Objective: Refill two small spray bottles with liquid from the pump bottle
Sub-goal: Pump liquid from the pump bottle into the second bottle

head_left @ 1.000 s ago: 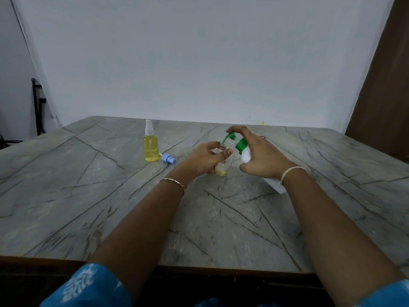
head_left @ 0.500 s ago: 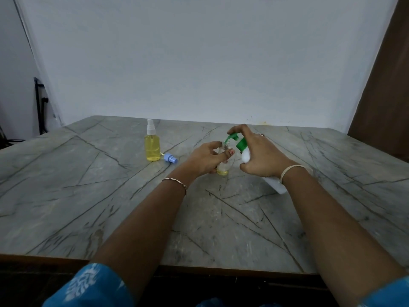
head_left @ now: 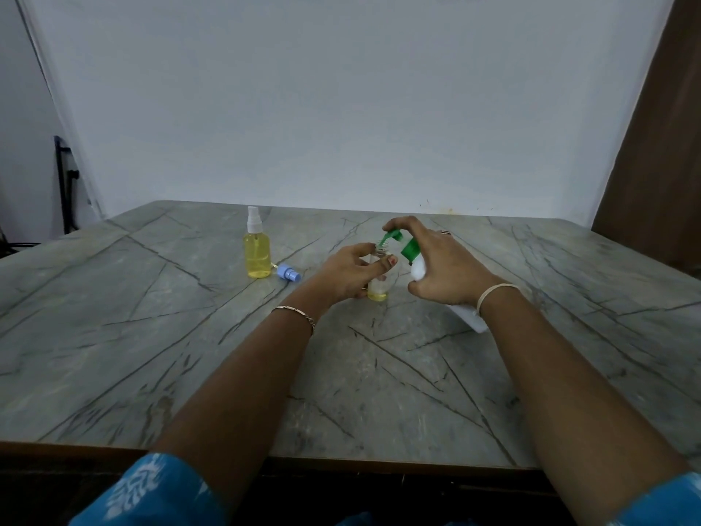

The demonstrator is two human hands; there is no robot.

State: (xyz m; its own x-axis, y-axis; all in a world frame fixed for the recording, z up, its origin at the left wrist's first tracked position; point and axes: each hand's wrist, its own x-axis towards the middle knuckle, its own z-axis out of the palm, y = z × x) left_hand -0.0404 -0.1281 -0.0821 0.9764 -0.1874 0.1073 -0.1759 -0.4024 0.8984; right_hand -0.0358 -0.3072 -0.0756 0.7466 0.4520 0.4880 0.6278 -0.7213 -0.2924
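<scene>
My left hand (head_left: 347, 273) grips a small clear uncapped spray bottle (head_left: 378, 288) that stands on the table with a little yellow liquid at its bottom. My right hand (head_left: 442, 269) holds a white pump bottle (head_left: 419, 269), tilted to the left. Its green pump head (head_left: 394, 237) has the nozzle at the small bottle's open mouth, and my forefinger lies on top of the pump. A second spray bottle (head_left: 258, 250), full of yellow liquid and capped in white, stands to the left. A loose blue spray cap (head_left: 289, 274) lies beside it.
The grey marble table (head_left: 151, 336) has a brown front edge near me. A white backdrop rises behind its far edge. A dark stand (head_left: 64, 184) is at the far left and a brown panel (head_left: 660, 146) at the right.
Both hands and the two bottles stay where they were. My view has shifted slightly.
</scene>
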